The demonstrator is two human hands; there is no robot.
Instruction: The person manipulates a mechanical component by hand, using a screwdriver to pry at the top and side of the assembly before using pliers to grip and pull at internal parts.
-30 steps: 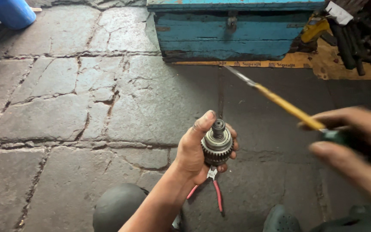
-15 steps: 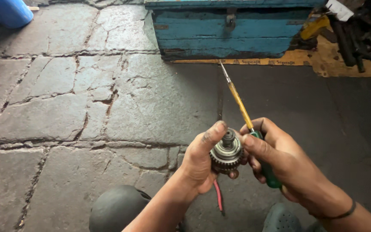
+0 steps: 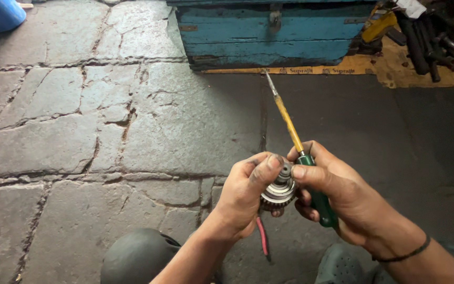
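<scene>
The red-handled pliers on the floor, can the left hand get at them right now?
Probably not straight away: the left hand is wrapped around the toothed metal part, and the pliers lie on the floor beneath it. Nothing else blocks them.

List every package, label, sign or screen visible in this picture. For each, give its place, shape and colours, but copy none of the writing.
Cardboard sheet: flattened yellow-brown packaging on the floor, top right, under the blue wooden box and dark tools; dark print runs along its front edge.
White tag or paper scrap: top right edge, small; too little shows to tell its kind.
No screens or signs.
</scene>
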